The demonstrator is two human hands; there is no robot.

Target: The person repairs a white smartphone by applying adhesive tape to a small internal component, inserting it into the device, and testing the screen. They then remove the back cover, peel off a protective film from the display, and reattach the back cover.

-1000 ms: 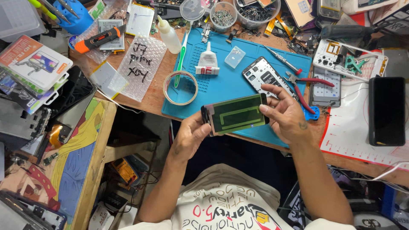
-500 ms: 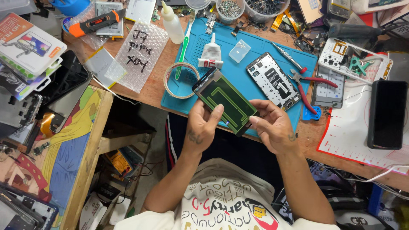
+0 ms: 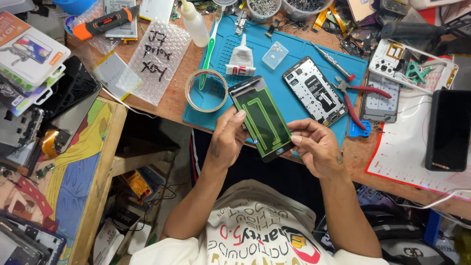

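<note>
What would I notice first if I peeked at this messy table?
First, the dark phone screen panel with green film, held over the table's near edge between the left hand and right hand. Behind it lies a bright blue work mat, where an opened phone rests beside red-handled pliers and a tape ring.

Person seen from above: both forearms bare to the elbow, no watch, ring or glove visible. The left hand (image 3: 228, 140) and right hand (image 3: 316, 147) show short nails; a small dark mark sits near the right wrist. A cream T-shirt (image 3: 255, 235) carries black curved lettering with red and yellow printed shapes.
</note>
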